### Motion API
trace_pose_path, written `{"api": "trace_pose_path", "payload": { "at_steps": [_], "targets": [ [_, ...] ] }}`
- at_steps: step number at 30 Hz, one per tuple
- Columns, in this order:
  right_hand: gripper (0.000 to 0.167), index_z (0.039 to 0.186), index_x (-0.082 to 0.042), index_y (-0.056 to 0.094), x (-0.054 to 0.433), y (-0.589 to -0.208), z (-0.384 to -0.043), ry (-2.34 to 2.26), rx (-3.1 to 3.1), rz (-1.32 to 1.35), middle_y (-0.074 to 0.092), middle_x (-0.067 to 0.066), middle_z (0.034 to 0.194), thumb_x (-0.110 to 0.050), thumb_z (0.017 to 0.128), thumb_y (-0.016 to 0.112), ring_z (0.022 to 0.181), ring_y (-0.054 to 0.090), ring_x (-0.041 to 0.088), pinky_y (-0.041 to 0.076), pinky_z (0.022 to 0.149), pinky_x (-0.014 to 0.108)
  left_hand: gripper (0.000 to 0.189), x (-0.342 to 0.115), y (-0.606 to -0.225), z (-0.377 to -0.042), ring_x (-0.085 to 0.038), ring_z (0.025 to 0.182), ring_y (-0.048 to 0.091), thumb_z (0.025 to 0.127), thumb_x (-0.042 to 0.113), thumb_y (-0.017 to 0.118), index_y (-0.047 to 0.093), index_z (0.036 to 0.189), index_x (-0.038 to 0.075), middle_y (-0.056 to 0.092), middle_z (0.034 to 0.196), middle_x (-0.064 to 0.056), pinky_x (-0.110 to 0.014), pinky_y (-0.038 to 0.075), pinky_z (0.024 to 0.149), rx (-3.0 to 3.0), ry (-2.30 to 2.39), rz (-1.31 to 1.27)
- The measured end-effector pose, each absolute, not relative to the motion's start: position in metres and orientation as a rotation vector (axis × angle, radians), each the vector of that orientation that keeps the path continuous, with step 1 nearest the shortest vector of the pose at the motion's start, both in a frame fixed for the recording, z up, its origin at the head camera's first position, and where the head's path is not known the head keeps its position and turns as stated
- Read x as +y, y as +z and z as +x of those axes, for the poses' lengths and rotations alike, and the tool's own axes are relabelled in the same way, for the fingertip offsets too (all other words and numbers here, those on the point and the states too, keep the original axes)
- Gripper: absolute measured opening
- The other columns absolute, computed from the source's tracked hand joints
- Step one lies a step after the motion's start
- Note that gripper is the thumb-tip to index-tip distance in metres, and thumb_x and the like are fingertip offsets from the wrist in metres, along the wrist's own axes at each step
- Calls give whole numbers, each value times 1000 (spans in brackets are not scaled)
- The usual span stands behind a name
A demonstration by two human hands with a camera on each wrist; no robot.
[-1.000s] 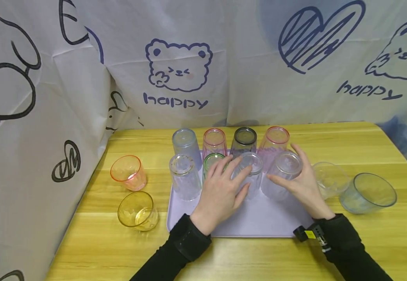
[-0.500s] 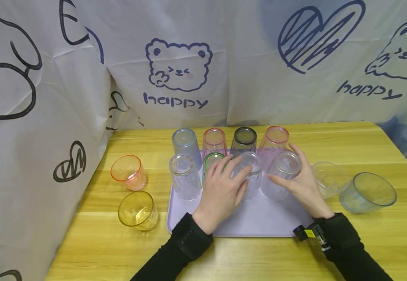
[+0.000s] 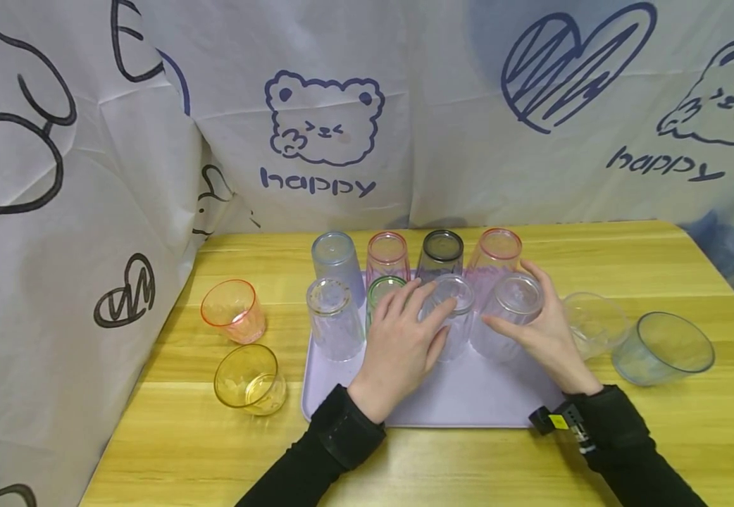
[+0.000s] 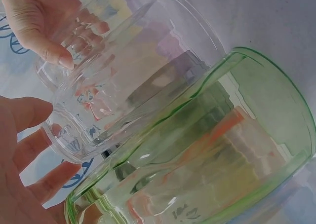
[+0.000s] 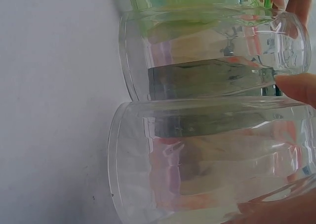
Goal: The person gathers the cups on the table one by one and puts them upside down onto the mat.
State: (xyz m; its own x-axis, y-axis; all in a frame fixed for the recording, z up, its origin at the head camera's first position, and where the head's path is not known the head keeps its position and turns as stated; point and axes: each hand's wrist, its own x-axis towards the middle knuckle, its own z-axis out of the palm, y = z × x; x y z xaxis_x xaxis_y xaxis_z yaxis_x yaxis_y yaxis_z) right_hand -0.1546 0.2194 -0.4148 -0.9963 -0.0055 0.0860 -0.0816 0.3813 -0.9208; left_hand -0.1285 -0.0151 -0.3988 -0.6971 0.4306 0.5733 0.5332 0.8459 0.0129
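Note:
On a lilac tray [image 3: 449,408], several glasses stand upside down in two rows. My right hand [image 3: 544,331] grips the clear glass [image 3: 506,331] at the right end of the front row, its thumb [image 5: 298,88] near the upturned base. My left hand [image 3: 395,345] spreads over two other front glasses. Its fingertips touch the upturned base of a second clear glass [image 4: 133,81], and its outer fingers extend behind the green glass [image 4: 197,160]. Nothing is lifted. A clear glass with a speckled base [image 3: 335,320] is at the front row's left end.
Behind stand blue [image 3: 337,264], pink [image 3: 387,255], dark grey [image 3: 441,257] and pale pink [image 3: 496,264] glasses. Wide tumblers flank the tray: orange-rimmed [image 3: 237,313] and amber [image 3: 249,380] at left, clear [image 3: 595,327] and blue-grey [image 3: 661,352] at right. A printed cloth [image 3: 443,155] hangs behind.

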Motion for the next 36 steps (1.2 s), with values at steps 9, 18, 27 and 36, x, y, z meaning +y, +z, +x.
{"api": "trace_pose_path", "payload": {
  "at_steps": [9, 18, 27, 36],
  "targets": [
    [104, 159, -11, 23, 218, -417, -151, 1690, -2522, 87, 27, 21, 162, -8, 76, 85, 144, 30, 40, 26, 115, 65, 33, -15, -398, -128, -26, 135, 53, 97, 36, 64, 65, 129, 29, 60, 138, -3, -41, 44, 110, -2459, -234, -715],
    [102, 158, -9, 23, 216, -418, -149, 1651, -2546, 78, 30, 24, 159, -12, 78, 85, 143, 32, 43, 25, 115, 69, 33, -16, -398, -127, -26, 135, 53, 97, 36, 65, 65, 129, 29, 60, 138, -3, -42, 44, 110, -2461, -240, -717],
    [102, 158, -11, 22, 216, -413, -148, 1670, -2526, 73, 26, 22, 161, -11, 78, 85, 145, 29, 41, 24, 117, 67, 37, -17, -395, -127, -27, 136, 52, 96, 37, 65, 63, 132, 27, 58, 141, -4, -45, 44, 111, -2504, -263, -738],
    [88, 153, -11, 33, 212, -401, -141, 1683, -2344, 158, 42, 8, 147, 3, 80, 79, 136, 39, 8, 27, 126, 48, 43, -28, -382, -128, -28, 133, 53, 95, 32, 68, 60, 136, 20, 57, 141, -6, -45, 47, 112, -2532, -501, -760]
  ]
}}
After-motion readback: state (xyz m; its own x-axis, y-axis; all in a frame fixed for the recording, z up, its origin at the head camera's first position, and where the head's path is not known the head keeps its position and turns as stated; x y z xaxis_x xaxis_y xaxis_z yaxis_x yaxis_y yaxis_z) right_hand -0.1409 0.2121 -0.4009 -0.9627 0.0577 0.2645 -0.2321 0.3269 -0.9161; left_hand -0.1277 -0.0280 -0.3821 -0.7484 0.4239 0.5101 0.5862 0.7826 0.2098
